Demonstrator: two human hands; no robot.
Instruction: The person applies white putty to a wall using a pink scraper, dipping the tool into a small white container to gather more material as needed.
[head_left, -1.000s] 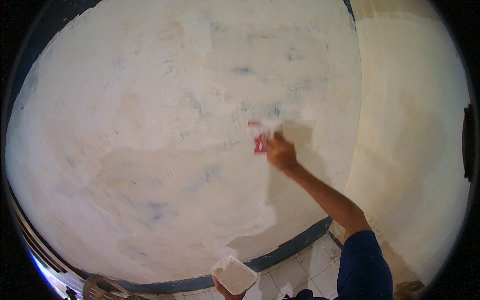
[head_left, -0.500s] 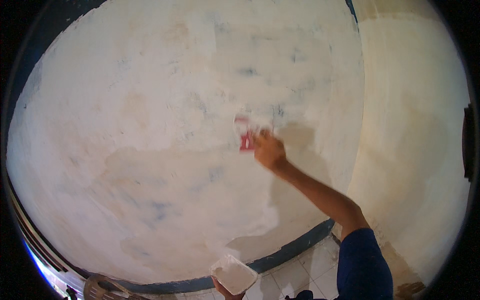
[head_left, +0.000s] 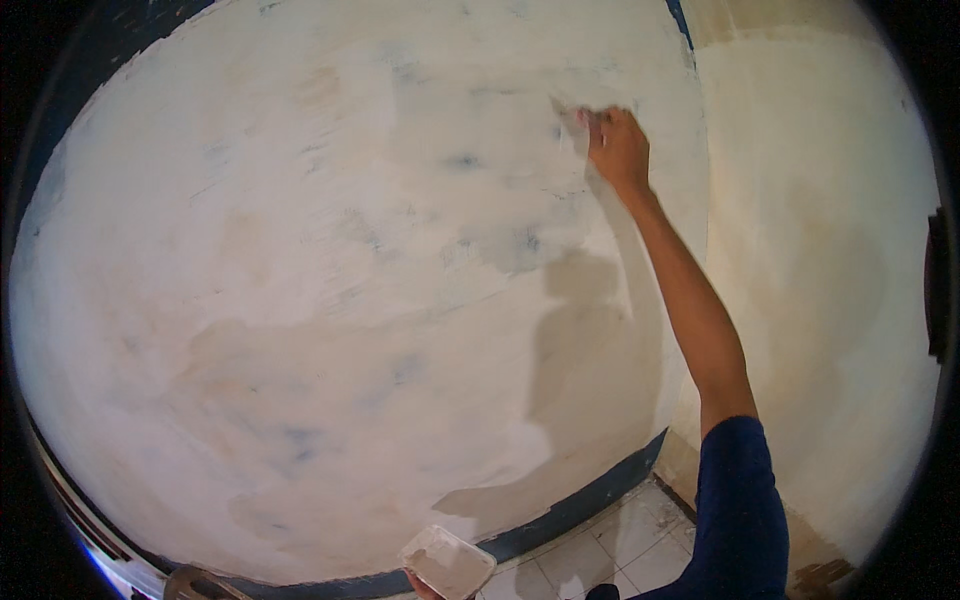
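Pale, patchy wall fills most of the view, its edges bowed by the lens and its surface marked with blue-grey smudges. On its upper part, right of centre, the right hand has a narrow grip, fingers curled round a flat scraper — blurred, mostly hidden by the hand, with a bit of pinkish red showing beside the thumb. Whether the scraper's edge touches the wall, I cannot tell. From that hand the bare forearm slants down to a dark blue sleeve at lower right. Well below, at the bottom edge, the left hand holds a white tub by its left side; only a little of that grip shows. The tub is tilted, its open top toward the camera, and pale paste lies inside. Behind the tub, a dark blue band runs along the foot of the wall, above light floor tiles. A grey shadow falls on the wall left of the forearm. Farther right, past the corner, stands a cream side wall — and at lower left, part of a brown object shows.
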